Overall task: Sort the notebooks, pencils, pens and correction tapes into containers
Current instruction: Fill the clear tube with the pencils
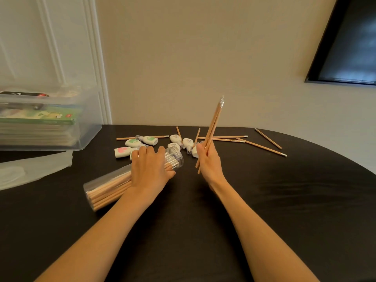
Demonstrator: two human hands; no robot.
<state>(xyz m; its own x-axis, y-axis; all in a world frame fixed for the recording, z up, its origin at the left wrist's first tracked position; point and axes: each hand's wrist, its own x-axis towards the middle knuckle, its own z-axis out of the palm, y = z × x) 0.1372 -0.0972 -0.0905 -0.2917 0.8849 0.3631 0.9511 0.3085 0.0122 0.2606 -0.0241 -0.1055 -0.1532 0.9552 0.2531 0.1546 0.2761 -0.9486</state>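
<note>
The left hand (151, 169) lay across the clear plastic tube (105, 188), fingers draped close together over its top and thumb on the near side, holding it flat on the black table (264, 200). The tube ran from near-left to far-right, with its open mouth just left of the right hand (207, 161). That hand pinched a small bunch of pencils (214, 121) low on the shafts, almost upright, eraser ends up. The right hand was nearer the mouth, but the bunch stood crosswise to the tube and, I'd judge, needed tipping over. The pencils were slim, smooth bare wood. Loose pencils (262, 147) lay beyond, with rounded white correction tapes (150, 140) between. Notebooks (40, 119) sat stacked in the clear box (87, 131) at far left.
</note>
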